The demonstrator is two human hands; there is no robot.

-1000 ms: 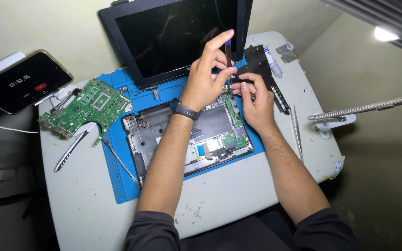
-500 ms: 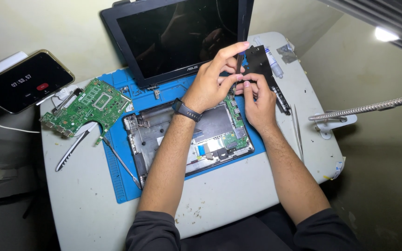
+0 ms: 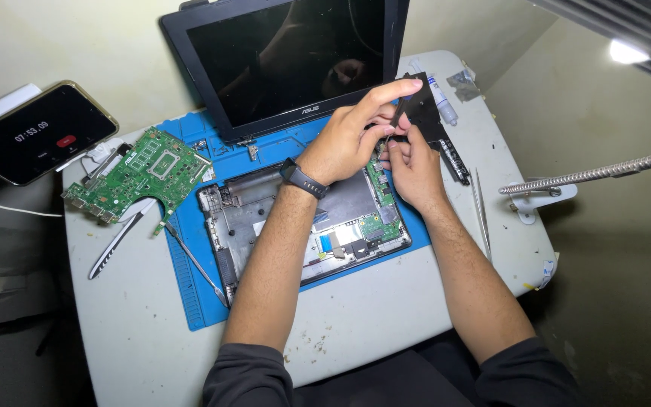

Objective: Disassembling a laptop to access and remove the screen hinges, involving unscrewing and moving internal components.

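Pinching a black flat part [image 3: 421, 105] above the opened laptop base [image 3: 303, 226].
Left hand [image 3: 348, 143] and right hand [image 3: 412, 162] both grasping it, fingertips together; green circuit board [image 3: 141, 173] well left on desk [image 3: 145, 332].

I see both hands meeting right of centre in the frame, over the far right corner of the opened laptop base [image 3: 265, 218]. My left hand [image 3: 344, 143], a dark watch [image 3: 301, 179] on its wrist, pinches a small black part [image 3: 416, 102] with fingers stretched. My right hand [image 3: 414, 167] is curled just below it, touching the same part. The laptop screen [image 3: 288, 56] stands dark in the upper middle. A green circuit board [image 3: 141, 173] lies at left on the blue mat [image 3: 190, 294], a phone [image 3: 35, 136] at upper left, tweezers [image 3: 482, 211] at right.
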